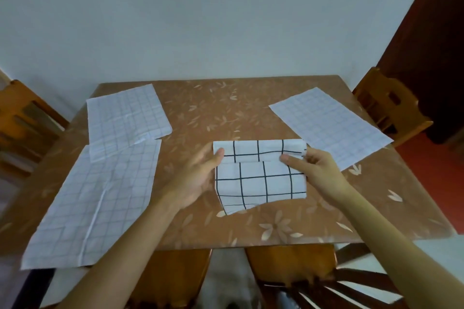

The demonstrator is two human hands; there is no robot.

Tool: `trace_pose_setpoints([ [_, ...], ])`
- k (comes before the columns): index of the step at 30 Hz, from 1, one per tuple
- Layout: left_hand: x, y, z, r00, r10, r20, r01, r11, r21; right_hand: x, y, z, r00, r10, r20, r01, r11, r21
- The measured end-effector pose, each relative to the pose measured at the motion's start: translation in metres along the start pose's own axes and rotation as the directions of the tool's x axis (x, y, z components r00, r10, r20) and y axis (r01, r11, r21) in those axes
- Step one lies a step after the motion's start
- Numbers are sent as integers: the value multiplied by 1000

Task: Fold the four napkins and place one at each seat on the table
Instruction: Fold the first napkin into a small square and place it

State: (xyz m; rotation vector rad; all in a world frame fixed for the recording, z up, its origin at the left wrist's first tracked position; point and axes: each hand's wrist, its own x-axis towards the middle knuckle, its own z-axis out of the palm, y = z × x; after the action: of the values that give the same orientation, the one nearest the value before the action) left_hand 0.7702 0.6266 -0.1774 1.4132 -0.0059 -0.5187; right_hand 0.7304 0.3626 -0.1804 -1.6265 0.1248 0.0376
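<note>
Head cam, looking down at a brown flower-print table [226,108]. Both hands have the half-folded black-grid napkin [261,178] at the middle, its top edge flapped over toward the person. The left hand [198,178] pinches its left edge, thumb on top and fingers underneath. The right hand [316,170] pinches the right edge the same way. Three more are lying flat: the far-left napkin [126,118] overlaps the far corner of the near-left napkin [95,200], and the right napkin [331,125] sits well apart. There's a wooden chair [391,105] at the right side.
</note>
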Motion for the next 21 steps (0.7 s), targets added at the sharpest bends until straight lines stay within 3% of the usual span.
trace_pose_setpoints([
  [5, 0, -2, -4, 976, -174, 130, 181, 983, -39, 5, 7, -6, 998, -64, 10, 64, 998, -16],
  [11, 2, -3, -4, 998, -50, 32, 47, 996, 72, 7, 0, -12, 997, -59, 52, 62, 997, -49],
  [16, 2, -6, -7, 999, 32, -35, -32, 999, 7, 11, 3, -13, 985, 129, 117, -150, 969, 198],
  [18, 3, -7, -8, 997, 51, -64, -50, 999, 20, 7, 3, -13, 966, 173, 190, -200, 971, 134],
  [21, 2, -6, -9, 993, 75, -89, -68, 994, 82, -1, 1, -4, 977, 129, 171, -128, 992, -19],
])
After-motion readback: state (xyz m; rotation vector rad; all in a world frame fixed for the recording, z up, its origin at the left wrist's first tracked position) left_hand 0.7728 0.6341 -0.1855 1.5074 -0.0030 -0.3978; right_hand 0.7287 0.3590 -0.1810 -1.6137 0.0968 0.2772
